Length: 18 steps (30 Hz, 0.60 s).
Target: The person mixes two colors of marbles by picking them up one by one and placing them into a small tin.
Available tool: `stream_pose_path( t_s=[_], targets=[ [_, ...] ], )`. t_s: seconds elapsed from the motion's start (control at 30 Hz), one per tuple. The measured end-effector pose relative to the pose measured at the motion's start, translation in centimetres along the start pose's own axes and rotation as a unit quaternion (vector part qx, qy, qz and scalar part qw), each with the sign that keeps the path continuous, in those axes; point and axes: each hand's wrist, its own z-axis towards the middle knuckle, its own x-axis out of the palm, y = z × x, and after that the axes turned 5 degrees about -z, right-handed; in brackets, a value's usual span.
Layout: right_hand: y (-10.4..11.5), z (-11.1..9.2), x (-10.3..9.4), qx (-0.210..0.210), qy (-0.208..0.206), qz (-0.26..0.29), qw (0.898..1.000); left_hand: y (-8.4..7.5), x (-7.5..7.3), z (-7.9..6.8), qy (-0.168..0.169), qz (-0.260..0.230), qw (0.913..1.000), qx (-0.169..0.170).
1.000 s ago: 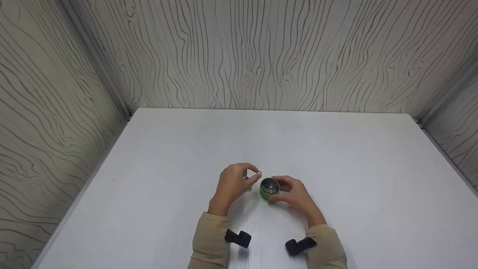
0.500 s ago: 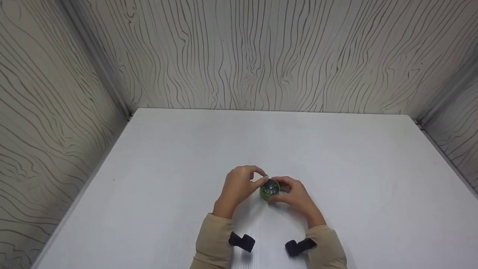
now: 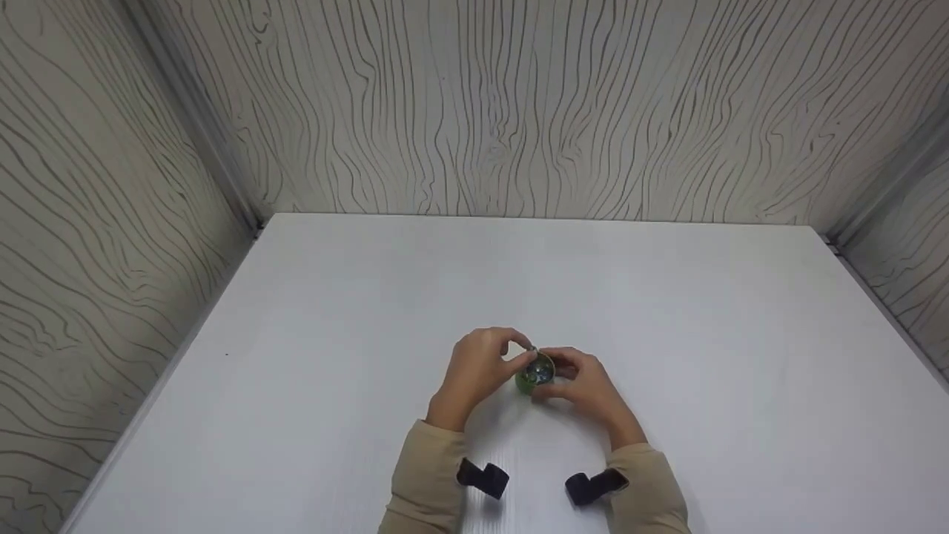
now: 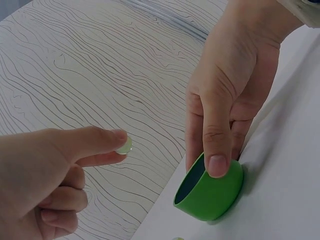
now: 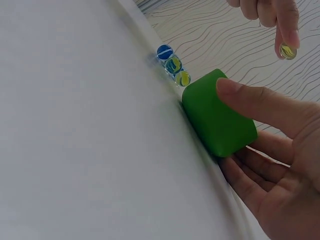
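Observation:
A small green cup (image 4: 215, 195) stands on the white table with glass marbles inside, seen from above in the head view. My right hand (image 3: 589, 387) grips it from the right, thumb on the near side and fingers behind. Over the cup's left rim, my left hand (image 3: 478, 369) pinches a clear marble with a yellow swirl (image 5: 287, 51) between thumb and index finger; its other fingers are curled in. The wrist views show this marble apart from the cup. Beyond the cup in the right wrist view lie a blue marble (image 5: 164, 51), a blue-and-yellow marble (image 5: 173, 64) and a yellowish marble (image 5: 183, 78).
The white tabletop (image 3: 334, 297) spreads around both hands. Panels with a wood-grain pattern (image 3: 474, 111) rise behind it and at the sides. Black straps with small camera mounts (image 3: 485, 478) sit on both sleeves.
My left hand has moved right and slightly nearer with the pinched marble, from left of the cup to over its rim. The right hand and cup have stayed in place.

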Motion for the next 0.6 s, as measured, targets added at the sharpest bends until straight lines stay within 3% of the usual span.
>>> stream_pose_path(
  t_s=[0.6],
  targets=[
    [-0.2, -0.1, 0.0, -0.006, 0.0, 0.001, 1.0, -0.2, 1.5, 0.1, 0.012, 0.023, 0.9996, 0.011]
  ],
)
